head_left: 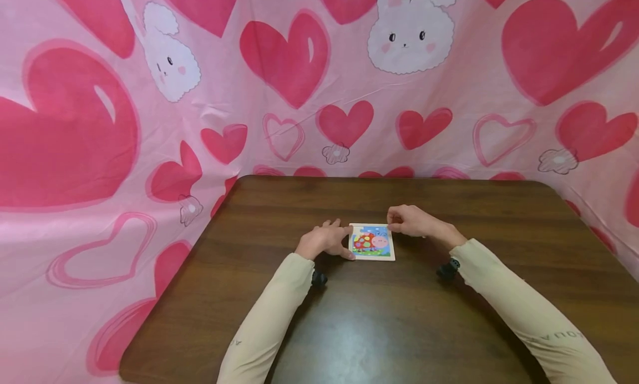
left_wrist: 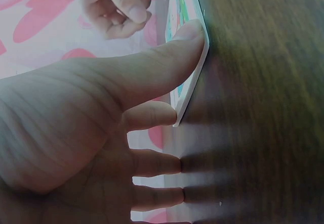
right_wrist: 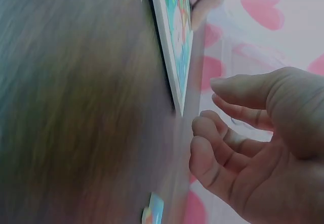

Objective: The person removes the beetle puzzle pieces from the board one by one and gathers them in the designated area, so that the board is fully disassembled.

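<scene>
1. I'm spreading the left hand (head_left: 326, 240), unclenched: its thumb (left_wrist: 188, 30) is resting on the near-left corner of the picture board (head_left: 371, 243), its index finger touching the far-left one.
2. I'm hovering the right hand (head_left: 411, 221) by the far-right corner, fingers loosely curled, grasping nothing that I can see.
3. The picture board is lying on the counter (head_left: 379, 328) between both hands.
4. A small coloured piece (right_wrist: 156, 209) is lying beyond it, partly out of frame.
5. I'm worrying that uneven left thumb pressure could skid the board, or a low right-hand sweep could scatter that piece.
</scene>
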Available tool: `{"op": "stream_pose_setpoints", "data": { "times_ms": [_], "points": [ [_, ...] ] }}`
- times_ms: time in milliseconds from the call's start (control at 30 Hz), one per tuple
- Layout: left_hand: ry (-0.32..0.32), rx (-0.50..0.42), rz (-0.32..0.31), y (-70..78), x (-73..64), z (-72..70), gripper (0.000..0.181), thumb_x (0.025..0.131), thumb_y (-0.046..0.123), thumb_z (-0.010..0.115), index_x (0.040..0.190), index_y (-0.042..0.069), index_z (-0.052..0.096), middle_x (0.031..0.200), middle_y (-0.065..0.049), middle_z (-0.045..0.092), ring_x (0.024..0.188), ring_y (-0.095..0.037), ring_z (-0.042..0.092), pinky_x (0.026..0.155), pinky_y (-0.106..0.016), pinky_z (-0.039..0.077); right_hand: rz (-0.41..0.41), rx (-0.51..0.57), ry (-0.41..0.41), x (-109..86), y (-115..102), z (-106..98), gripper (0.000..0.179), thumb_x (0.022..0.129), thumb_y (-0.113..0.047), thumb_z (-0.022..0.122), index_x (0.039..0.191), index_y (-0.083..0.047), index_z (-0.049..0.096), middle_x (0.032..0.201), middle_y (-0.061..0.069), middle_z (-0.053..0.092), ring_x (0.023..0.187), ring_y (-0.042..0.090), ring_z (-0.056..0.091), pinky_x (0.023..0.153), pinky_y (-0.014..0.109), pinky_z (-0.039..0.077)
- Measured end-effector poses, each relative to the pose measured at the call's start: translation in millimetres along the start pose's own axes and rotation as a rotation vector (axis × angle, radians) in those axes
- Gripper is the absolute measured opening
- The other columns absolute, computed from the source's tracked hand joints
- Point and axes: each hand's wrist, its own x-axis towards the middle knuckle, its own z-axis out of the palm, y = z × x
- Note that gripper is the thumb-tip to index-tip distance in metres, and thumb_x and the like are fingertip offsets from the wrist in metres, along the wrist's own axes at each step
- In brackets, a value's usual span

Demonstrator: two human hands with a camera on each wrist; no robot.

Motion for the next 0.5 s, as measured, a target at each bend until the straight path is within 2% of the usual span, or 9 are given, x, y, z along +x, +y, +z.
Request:
{"op": "stream_pose_setpoints", "data": {
  "times_ms": [200,500],
  "points": [
    [0.006,0.016,0.006,0.5,-0.4,-1.0,0.086,0.082,0.055,0.071,0.154,0.031,0.031,0.166,-0.006,0.018,0.152,-0.033,0.015,0.121,-0.055,0.02,-0.017,-0.022,-0.027,6.8,-9.3,7.0,0.006,0.093,-0.014,0.066,0.096,-0.009,0.065,0.082,0.003,0.061,0.073,0.017,0.052,0.066,0.028,0.045],
    [0.004,0.033,0.012,-1.5,-1.5,-0.8,0.087,0.082,0.058,0.07,0.154,0.032,0.03,0.165,-0.006,0.019,0.152,-0.032,0.016,0.12,-0.055,0.022,-0.033,-0.057,-0.059,17.0,-15.4,18.2,0.018,0.09,-0.016,0.069,0.107,-0.008,0.068,0.089,0.004,0.065,0.081,0.018,0.054,0.075,0.032,0.048]
  ]
}}
